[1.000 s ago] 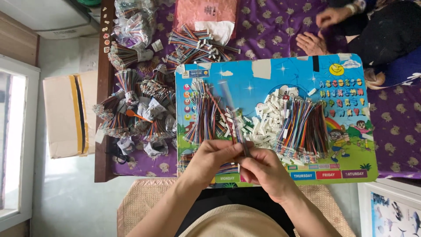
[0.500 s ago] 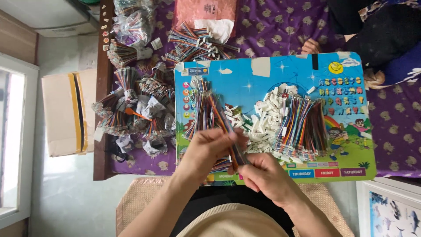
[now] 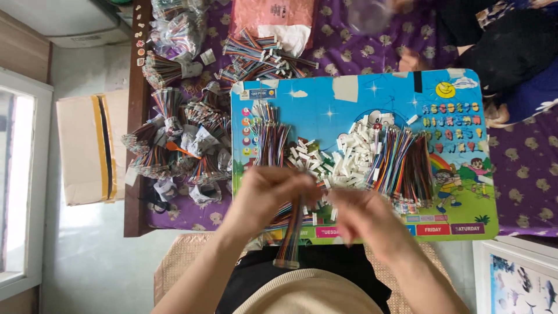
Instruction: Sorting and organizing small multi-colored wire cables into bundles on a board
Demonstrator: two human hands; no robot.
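My left hand (image 3: 264, 195) grips a bundle of multicoloured wires (image 3: 292, 232) that hangs down toward my lap over the near edge of a blue picture board (image 3: 349, 104). My right hand (image 3: 363, 218) is blurred, just right of the bundle, fingers curled; I cannot tell whether it holds anything. On the board lie a row of wire bundles (image 3: 270, 142), a heap of small white plastic connectors (image 3: 349, 157) and a fanned pile of coloured wires (image 3: 404, 166).
Bagged wire bundles (image 3: 180, 145) crowd the purple patterned cloth (image 3: 523, 174) left of the board, more loose ones (image 3: 261, 58) behind it. Another person in dark clothes (image 3: 500, 46) sits at the far right. A cardboard box (image 3: 87, 148) lies on the floor at left.
The wire bundle has swung from standing over the board to pointing down toward my lap. My right hand has moved off to the right. The other person's hands have withdrawn at the far side.
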